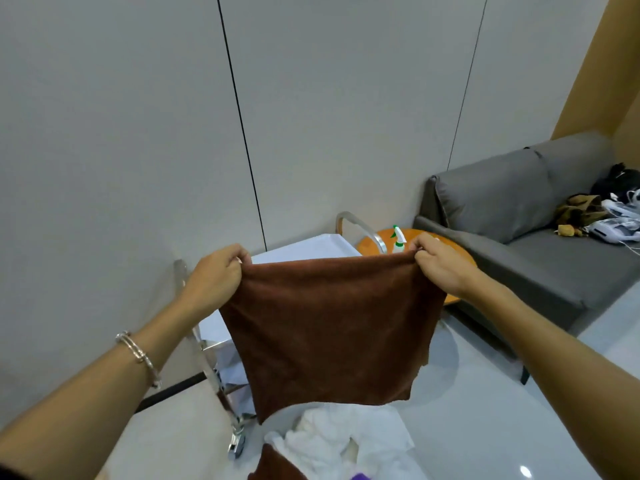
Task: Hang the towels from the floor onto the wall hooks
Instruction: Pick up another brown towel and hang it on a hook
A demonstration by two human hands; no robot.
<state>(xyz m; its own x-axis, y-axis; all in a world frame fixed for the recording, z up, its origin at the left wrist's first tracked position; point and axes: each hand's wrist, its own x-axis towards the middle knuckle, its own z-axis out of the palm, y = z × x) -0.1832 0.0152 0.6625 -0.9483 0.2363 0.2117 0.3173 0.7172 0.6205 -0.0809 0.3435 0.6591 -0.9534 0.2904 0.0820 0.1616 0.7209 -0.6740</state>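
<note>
A brown towel (332,327) hangs spread out in front of me, held up by its top edge. My left hand (216,275) pinches its top left corner. My right hand (438,263) pinches its top right corner. On the floor below lies a pile of white towels (346,434), with another brown towel (277,462) and a bit of purple cloth (362,477) at the bottom edge. No wall hooks show on the grey wall ahead.
A metal cart (221,341) with a white top stands against the wall behind the towel. An orange round table (377,242) carries a green and white spray bottle (398,239). A grey sofa (519,237) with clutter on its seat fills the right side.
</note>
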